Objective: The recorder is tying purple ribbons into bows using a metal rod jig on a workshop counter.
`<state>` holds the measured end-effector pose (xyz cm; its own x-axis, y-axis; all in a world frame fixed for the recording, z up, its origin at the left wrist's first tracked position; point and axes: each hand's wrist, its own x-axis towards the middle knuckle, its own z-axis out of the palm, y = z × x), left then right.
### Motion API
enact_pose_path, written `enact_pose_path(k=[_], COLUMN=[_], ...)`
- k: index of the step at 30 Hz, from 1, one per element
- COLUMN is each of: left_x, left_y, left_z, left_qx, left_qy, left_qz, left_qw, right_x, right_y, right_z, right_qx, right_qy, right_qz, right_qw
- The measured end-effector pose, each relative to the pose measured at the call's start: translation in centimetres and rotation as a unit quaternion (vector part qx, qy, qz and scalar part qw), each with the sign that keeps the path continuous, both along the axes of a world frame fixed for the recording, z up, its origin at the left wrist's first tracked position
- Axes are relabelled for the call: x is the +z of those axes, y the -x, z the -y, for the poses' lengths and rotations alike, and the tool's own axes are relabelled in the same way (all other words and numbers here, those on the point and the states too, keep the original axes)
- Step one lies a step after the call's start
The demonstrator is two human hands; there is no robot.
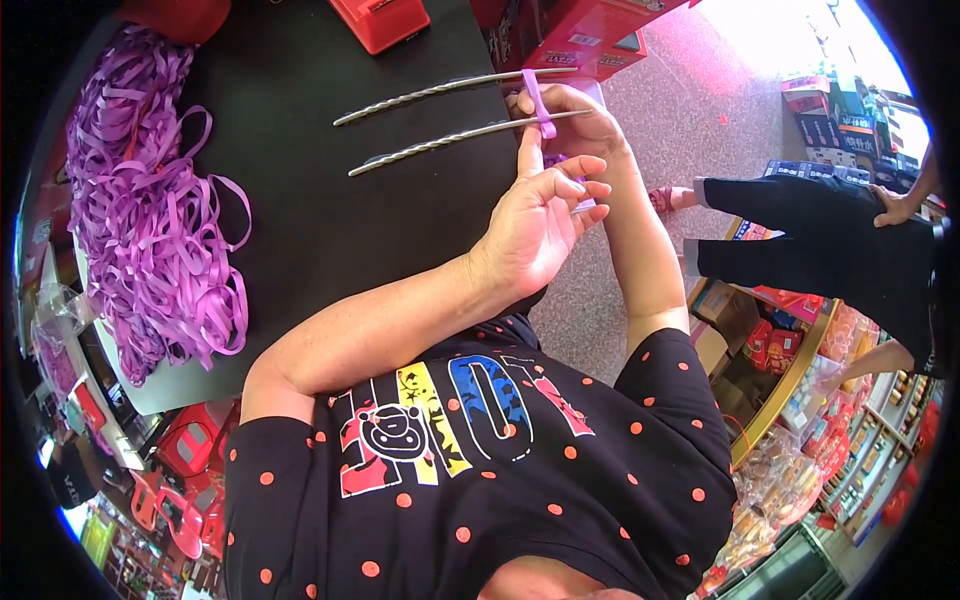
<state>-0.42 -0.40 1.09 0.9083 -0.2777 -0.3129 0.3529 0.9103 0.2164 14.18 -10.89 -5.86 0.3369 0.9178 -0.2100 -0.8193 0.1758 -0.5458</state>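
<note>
Two thin metal rods with twisted lengths (410, 155) lie side by side above the black tabletop, pointing left. A purple ribbon (541, 105) wraps across both rods near their right ends. My right hand (580, 118) is curled behind these ends, its fingertips closed at the ribbon; part of its grip is hidden by the rods. My left hand (535, 215) is just below, palm turned up and fingers apart. Its index finger reaches up to touch the ribbon's lower end. More purple ribbon shows partly behind the left fingers.
A big heap of purple ribbon (160, 230) lies on the table's left side. A red box-like object (380, 22) sits at the far edge, with red cartons (575, 40) beyond the right corner. At right, a person in dark trousers (810, 225) stands near shelves of goods.
</note>
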Motion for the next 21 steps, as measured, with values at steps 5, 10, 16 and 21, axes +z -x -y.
enact_pose_path(k=[5,10,16,21], left_x=[-0.3,-0.1,-0.3,-0.2], left_y=[-0.1,0.0,0.0,0.0], left_z=[0.1,0.3,0.1,0.2], left_qx=[0.005,0.005,0.003,0.009], left_qy=[0.024,0.012,0.006,-0.007], left_qz=[0.006,0.012,0.016,0.012], left_qw=[1.0,1.0,1.0,1.0], right_x=[4.9,9.6,13.0,13.4], right_y=[0.9,1.6,1.5,3.2], right_z=[0.5,0.6,-1.6,-2.0], right_qx=[-0.106,-0.164,-0.024,-0.031], right_qy=[0.244,0.422,0.263,0.471], right_qz=[0.154,0.616,0.846,0.724], right_qw=[0.952,0.644,0.463,0.503])
